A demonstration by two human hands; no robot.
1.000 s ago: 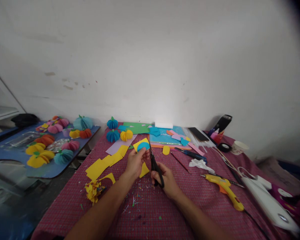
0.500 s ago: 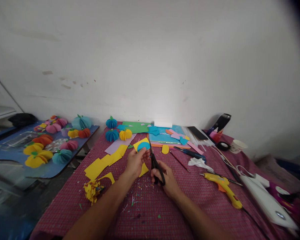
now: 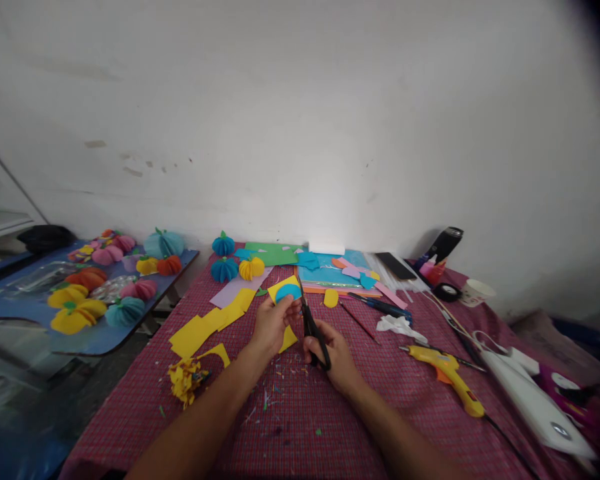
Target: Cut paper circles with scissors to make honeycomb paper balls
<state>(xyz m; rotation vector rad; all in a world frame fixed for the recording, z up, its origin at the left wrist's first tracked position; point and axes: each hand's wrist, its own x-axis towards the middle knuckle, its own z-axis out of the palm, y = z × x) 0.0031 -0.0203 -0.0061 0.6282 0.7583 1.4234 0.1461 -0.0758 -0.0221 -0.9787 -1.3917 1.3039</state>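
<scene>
My left hand (image 3: 274, 323) pinches a yellow piece of paper (image 3: 276, 288) with a rounded blue paper piece (image 3: 289, 292) lying on top of it. My right hand (image 3: 333, 350) is closed around the handles of black scissors (image 3: 312, 328), whose blades point up and away beside the right edge of the held papers. Whether the blades touch the paper I cannot tell. Just below my left hand lies another yellow paper piece (image 3: 289, 339). A rounded yellow cutout (image 3: 331, 298) rests beyond the scissors.
Yellow paper strips (image 3: 210, 325) and crumpled yellow scraps (image 3: 186, 383) lie on the left of the checked cloth. At right are a yellow glue gun (image 3: 447, 375), a utility knife (image 3: 380, 306), a pencil (image 3: 359, 321) and a paper cup (image 3: 476, 292). Paper pumpkins (image 3: 224, 270) stand at the back left.
Both hands keep nearly the same place, with the papers and scissors still held. Only a very slight shift shows; nothing else on the table has moved.
</scene>
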